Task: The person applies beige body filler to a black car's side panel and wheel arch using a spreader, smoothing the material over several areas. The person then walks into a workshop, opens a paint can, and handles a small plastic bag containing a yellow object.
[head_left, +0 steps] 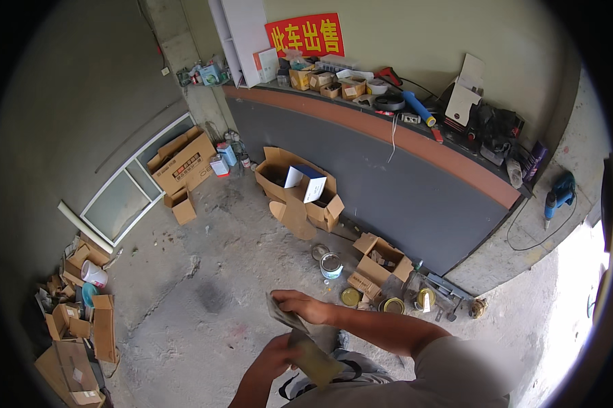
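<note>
The left hand (274, 356) pinches a flat, dull-yellow, sheet-like piece (319, 365), which extends rightward before the person's grey clothing (395, 398); a thin, pale-grey, bent sheet (278, 314) is pinched by the right hand (305, 306) just above, over the grey concrete floor (177, 319). Handling looks partway: neither piece is laid down; whether they join is unclear

The left hand (274, 355) covers one end of a dull yellow, flat piece (319, 364), its material unclear; that arm's bare forearm (251, 390) is cut off below. The right hand (306, 307) partly hides a thin grey, flat piece (283, 315). Right of both hands, the grey-sleeved shoulder (466, 364) is blurred. Beyond the right hand, an open brown cardboard box (368, 274) holds contents too small to identify.
</note>
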A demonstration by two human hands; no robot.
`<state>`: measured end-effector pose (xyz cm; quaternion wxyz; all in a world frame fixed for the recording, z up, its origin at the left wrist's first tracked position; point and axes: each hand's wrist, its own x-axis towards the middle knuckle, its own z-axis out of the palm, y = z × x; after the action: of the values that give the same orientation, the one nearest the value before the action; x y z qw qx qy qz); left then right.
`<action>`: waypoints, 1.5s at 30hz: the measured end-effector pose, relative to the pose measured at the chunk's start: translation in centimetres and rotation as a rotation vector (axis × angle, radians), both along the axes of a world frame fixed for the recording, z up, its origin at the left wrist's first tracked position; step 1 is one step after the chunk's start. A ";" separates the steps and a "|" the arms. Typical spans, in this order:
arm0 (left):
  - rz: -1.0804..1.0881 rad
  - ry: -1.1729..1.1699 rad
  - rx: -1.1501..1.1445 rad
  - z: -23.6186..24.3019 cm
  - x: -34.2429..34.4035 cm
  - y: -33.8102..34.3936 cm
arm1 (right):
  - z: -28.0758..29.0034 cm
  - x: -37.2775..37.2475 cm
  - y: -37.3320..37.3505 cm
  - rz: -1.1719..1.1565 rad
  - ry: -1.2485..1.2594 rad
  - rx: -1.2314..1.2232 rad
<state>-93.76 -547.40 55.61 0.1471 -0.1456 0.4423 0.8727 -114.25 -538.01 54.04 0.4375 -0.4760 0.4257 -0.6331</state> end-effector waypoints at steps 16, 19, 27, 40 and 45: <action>0.527 -0.014 -0.122 -0.7 -16.9 -31.7 | 7.4 -17.6 -25.4 -0.746 0.514 -0.281; 0.444 0.092 -0.022 -1.1 -19.6 -38.4 | 5.1 -21.0 -29.1 -0.562 0.044 0.008; 0.791 0.036 -0.645 -0.5 -30.1 -47.8 | 3.0 -25.7 -36.3 -0.740 0.930 0.251; 0.268 0.300 -1.598 -2.4 -47.7 -51.8 | -7.0 -39.7 -40.7 -0.967 0.806 0.144; 0.070 0.588 -1.601 -2.4 -55.1 -52.2 | -5.9 -47.9 -37.8 -0.836 0.962 0.695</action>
<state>-148.86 -599.60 53.22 -0.1481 0.0133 0.9412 0.3033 -162.17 -575.77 48.14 0.0493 -0.3327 0.8940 -0.2961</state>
